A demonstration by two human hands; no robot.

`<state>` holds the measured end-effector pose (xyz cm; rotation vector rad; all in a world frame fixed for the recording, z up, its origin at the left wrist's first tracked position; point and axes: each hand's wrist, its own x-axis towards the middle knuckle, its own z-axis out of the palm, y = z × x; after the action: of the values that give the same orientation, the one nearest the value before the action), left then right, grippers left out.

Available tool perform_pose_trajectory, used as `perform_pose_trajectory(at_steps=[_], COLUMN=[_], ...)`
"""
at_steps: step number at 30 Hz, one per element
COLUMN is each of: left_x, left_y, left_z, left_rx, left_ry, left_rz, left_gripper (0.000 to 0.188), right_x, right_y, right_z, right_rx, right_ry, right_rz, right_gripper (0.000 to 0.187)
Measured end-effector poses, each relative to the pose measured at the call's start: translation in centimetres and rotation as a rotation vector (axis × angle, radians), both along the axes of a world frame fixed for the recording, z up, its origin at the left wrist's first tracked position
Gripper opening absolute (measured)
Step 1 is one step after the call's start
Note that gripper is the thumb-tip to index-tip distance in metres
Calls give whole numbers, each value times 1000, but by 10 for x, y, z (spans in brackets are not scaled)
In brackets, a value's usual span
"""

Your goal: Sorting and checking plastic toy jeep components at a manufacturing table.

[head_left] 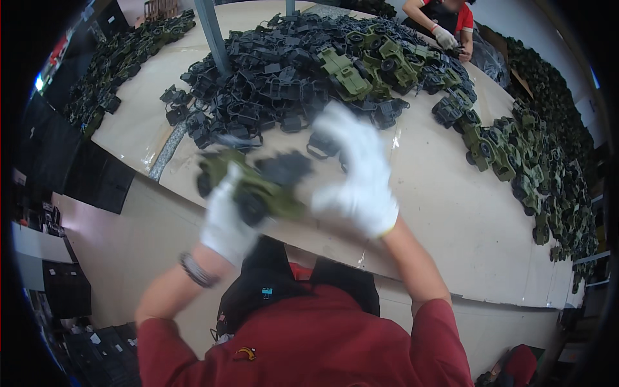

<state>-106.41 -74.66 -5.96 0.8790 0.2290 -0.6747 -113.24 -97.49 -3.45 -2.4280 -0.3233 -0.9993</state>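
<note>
My left hand [227,226], in a white glove, grips an olive-green toy jeep [278,197] above the table's near edge. The jeep is tilted, and its dark wheels show. Beside it is a blurred dark piece [284,168]; I cannot tell whether it is joined to the jeep. To the right of the jeep my right hand [361,177], also gloved, is raised and smeared by motion. Its thumb and fingers are apart, and nothing shows between them. Just past that hand, a dark plastic frame part [322,145] lies on the table.
A large heap of dark plastic parts [258,90] covers the table's far middle, with green toy jeeps [345,72] on top. More jeeps [493,151] line the right side. A metal post [213,35] rises at the far left. Across the table, a co-worker's gloved hand [443,37] is busy.
</note>
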Motion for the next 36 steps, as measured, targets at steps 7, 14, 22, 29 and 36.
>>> perform_pose_trajectory(at_steps=[7,14,22,29,36], left_x=[263,134,51,16,-9], left_y=[120,26,-37,-63,-32], left_z=[121,32,-18,-52,-51], left_rx=[-110,277,170,-315,-550], left_ry=[-492,-641,-579,-481,-210], left_rz=[510,99,-409,-648,-403], left_gripper=[81,57,72,109,71], right_x=[145,166,43,-71,-19], right_y=[-85,-135,-113,18,-61], right_z=[-23,-52,-11,-22,-58], right_rx=[-113,359,1994,2081,33], right_ry=[330,56,266,955,198], right_rz=[-613,-641,279,414,-375], right_gripper=[86,52,51,66,43])
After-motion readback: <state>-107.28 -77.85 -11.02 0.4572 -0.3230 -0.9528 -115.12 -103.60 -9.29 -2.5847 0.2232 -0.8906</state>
